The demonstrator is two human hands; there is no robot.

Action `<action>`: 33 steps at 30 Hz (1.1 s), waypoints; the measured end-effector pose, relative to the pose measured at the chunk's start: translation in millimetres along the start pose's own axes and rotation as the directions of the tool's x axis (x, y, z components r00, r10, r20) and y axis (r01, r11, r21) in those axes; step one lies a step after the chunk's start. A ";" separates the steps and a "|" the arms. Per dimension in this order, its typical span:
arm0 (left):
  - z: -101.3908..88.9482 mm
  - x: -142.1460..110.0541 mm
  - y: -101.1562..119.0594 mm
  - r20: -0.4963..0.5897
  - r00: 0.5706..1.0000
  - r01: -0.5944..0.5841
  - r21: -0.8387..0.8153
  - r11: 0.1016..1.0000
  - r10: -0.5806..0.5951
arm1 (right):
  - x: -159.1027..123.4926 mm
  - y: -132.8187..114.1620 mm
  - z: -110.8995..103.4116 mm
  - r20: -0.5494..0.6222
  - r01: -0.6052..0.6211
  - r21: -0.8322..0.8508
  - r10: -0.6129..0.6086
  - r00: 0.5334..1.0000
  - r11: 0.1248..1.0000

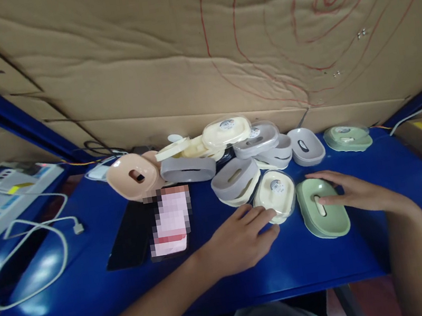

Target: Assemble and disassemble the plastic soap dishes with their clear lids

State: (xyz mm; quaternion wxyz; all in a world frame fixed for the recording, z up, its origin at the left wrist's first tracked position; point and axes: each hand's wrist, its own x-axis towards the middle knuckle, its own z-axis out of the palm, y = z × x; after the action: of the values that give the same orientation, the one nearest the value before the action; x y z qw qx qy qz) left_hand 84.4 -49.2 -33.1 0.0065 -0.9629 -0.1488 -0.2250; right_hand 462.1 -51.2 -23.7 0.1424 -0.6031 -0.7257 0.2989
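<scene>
In the head view, I work two-handed at a blue table (312, 270), handling molded dishes; the step in hand looks like positioning or steadying two of them at the near side of a cluster. My left hand (240, 239) reaches in with fingers loosely bent and parted, the fingertips at the near edge of a cream dish (268, 194) that bears a round label under a clear cover. It is not clenched, and I see no firm hold. My right hand (355, 194) is also spread, its fingers along the far rim of a green dish (334, 216) and its thumb at a pale insert (320, 207) in the central slot. Whether that thumb presses or merely rests, I cannot tell. The green dish sits on the table just to the right of the cream one. Behind them lie gray dishes (234, 178), with a peach dish (127, 174) to the left and a covered green dish (348, 139) at the far right; a phone (170, 218) lies nearer my left forearm. In my judgement, lifting either front piece would call for closing fingers and thumb on opposite rims, without knocking its neighbor.
</scene>
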 end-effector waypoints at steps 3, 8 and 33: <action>-0.1 0.0 0.0 -0.005 1.000 -0.009 0.006 1.000 0.009 | -2.3 -1.1 1.9 0.025 -0.030 0.030 0.029 0.999 0.999; 1.3 0.0 -0.5 -0.002 1.000 -0.021 0.019 1.000 0.021 | -3.3 -3.5 4.4 0.056 -0.077 0.098 0.072 0.996 0.992; -2.3 -2.3 -6.4 0.035 0.999 -0.042 0.050 0.998 0.041 | 85.4 -24.4 -56.4 -0.701 -0.074 -0.157 -0.058 0.711 0.985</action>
State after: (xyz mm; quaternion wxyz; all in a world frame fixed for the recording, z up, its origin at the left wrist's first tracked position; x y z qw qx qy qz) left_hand 79.6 -43.9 -32.4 0.0329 -0.9690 -0.1346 -0.2048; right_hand 454.9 43.3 22.0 0.3533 -0.6843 -0.6377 -0.0164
